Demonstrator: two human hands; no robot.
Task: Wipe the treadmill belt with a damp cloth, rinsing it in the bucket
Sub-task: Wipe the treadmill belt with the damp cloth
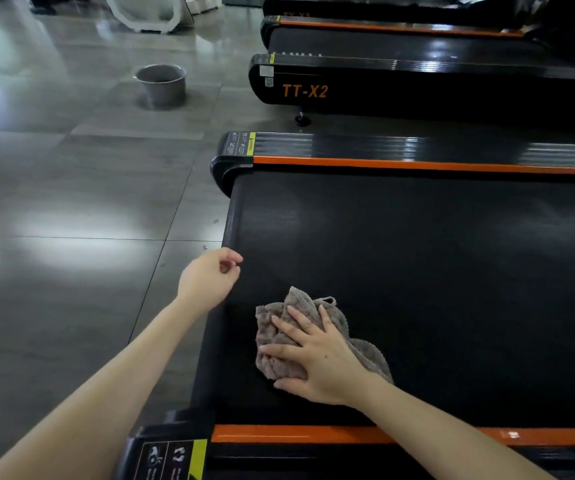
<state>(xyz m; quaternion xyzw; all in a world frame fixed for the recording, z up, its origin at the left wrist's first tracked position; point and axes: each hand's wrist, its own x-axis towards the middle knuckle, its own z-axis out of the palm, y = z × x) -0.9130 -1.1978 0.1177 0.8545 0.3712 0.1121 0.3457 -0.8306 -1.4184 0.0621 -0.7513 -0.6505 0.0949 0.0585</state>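
A person's right hand [317, 355] presses flat on a crumpled grey-brown cloth [270, 329] on the black belt [417, 254] of a treadmill. The fingers are spread and nearly straight, with the palm on top of the fabric rather than closed around it. The cloth bunches out from under the hand on the fingertip side and trails back past the wrist. To the left of that hand, the left hand [206, 282] sits at the belt's end edge, its fingers loosely curled and holding nothing; whether it touches the belt cannot be told. An orange-striped side rail [383, 165] runs along the belt's far side beyond the pressing hand, and a matching rail [279, 434] lies on the near side, under the right forearm. A grey bucket [163, 85] stands well away from both hands on the glossy tiled floor [71, 188], past the end of the belt. A second treadmill [417, 88] marked "TT-X2" stands beyond the far rail.
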